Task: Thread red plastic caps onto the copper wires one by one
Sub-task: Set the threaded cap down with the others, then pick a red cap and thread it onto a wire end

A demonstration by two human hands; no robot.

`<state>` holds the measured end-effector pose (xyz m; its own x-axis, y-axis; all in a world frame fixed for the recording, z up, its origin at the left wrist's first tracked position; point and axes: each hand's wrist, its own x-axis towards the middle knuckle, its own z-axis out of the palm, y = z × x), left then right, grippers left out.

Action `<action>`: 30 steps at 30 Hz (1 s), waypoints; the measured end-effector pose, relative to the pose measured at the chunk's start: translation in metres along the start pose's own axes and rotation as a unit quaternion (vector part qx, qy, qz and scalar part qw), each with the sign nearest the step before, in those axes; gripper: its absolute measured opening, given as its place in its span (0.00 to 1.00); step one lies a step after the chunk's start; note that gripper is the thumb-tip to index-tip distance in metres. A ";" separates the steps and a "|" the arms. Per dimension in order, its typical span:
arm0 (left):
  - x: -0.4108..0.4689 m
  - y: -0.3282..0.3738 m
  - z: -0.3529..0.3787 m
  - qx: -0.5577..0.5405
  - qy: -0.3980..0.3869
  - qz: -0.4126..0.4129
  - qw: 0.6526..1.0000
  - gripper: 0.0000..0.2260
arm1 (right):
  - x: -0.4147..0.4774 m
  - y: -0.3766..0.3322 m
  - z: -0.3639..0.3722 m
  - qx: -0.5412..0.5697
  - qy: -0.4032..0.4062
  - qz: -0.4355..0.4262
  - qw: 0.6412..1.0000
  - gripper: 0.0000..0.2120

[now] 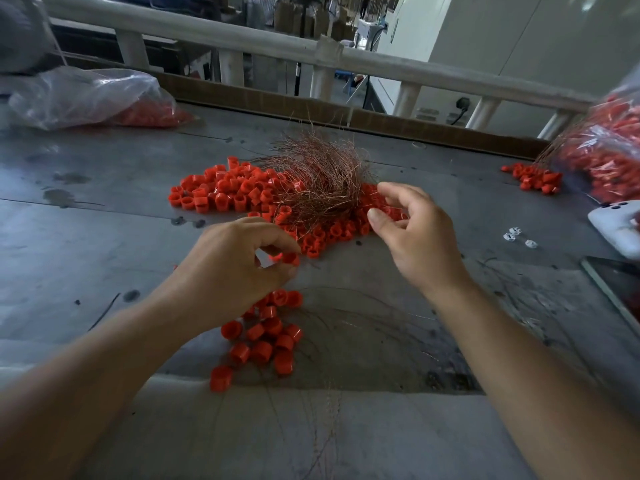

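The left hand [239,268] is low over the table [86,237], fingers curled in, with thumb and fingertips pinching one red cap [290,258]. The right hand [415,237] is raised beside it, loosely half-open, thumb and forefinger apart, and I can make out nothing between them; a wire that fine might not show. Its fingertips hang over the right edge of the cap pile [228,192], close against the wires [318,174], a bristling copper tuft sitting on the middle of that pile. Nearer the person, just under the left hand, lies a smaller cluster of caps [266,337]. Thin strands [346,317] arc across the table beside them, though I cannot tell whether these caps are strung on them.

Off to the far left a clear bag [86,98] lies slumped with red caps inside. A second bag [602,150] at the right edge is stuffed with them, and a few spilled caps [533,178] lie at its foot. Near the right hand are some small white bits [517,236], a white device [614,228] and a dark flat screen [616,289]. A pale railing [242,39] runs along the far side
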<state>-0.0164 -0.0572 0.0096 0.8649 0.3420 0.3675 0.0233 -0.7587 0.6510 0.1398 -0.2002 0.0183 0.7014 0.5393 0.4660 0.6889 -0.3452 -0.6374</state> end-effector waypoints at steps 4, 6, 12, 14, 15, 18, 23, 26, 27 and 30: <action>0.001 0.002 0.002 0.003 -0.005 0.009 1.000 0.16 | -0.001 -0.006 -0.002 0.117 0.071 -0.009 0.991 0.08; 0.001 0.002 0.002 0.006 -0.003 0.014 1.000 0.17 | -0.002 -0.011 -0.006 0.210 0.105 -0.007 0.972 0.08; 0.001 0.003 0.001 -0.001 0.012 0.017 1.000 0.16 | -0.003 -0.023 -0.016 0.447 0.092 0.025 0.890 0.10; 0.001 0.002 0.001 -0.026 0.028 0.005 0.999 0.15 | -0.004 -0.026 -0.017 0.455 0.080 0.030 0.887 0.10; 0.002 0.002 0.000 -0.049 0.038 -0.001 0.998 0.14 | -0.005 -0.027 -0.018 0.441 0.074 0.023 0.894 0.10; 0.002 0.002 -0.003 -0.165 0.053 -0.006 0.985 0.14 | -0.008 -0.028 -0.018 0.351 0.038 -0.026 0.935 0.14; 0.000 0.006 -0.004 -0.198 0.048 0.015 0.979 0.17 | -0.021 -0.034 -0.008 0.217 -0.057 -0.108 0.969 0.18; 0.000 0.007 -0.004 -0.205 0.051 0.021 0.977 0.10 | -0.026 -0.038 -0.005 0.185 -0.082 -0.144 0.969 0.19; -0.001 0.008 -0.004 -0.201 0.052 0.029 0.978 0.10 | -0.028 -0.039 -0.005 0.176 -0.090 -0.154 0.968 0.19; 0.000 0.010 -0.003 -0.165 0.035 0.061 0.984 0.04 | -0.030 -0.041 -0.004 0.156 -0.108 -0.169 0.967 0.17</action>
<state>-0.0177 -0.0636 0.0183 0.8149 0.3056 0.4925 -0.2521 -0.5783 0.7759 0.0912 -0.2053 0.0322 0.3680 0.7407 0.5621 0.7600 0.1086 -0.6407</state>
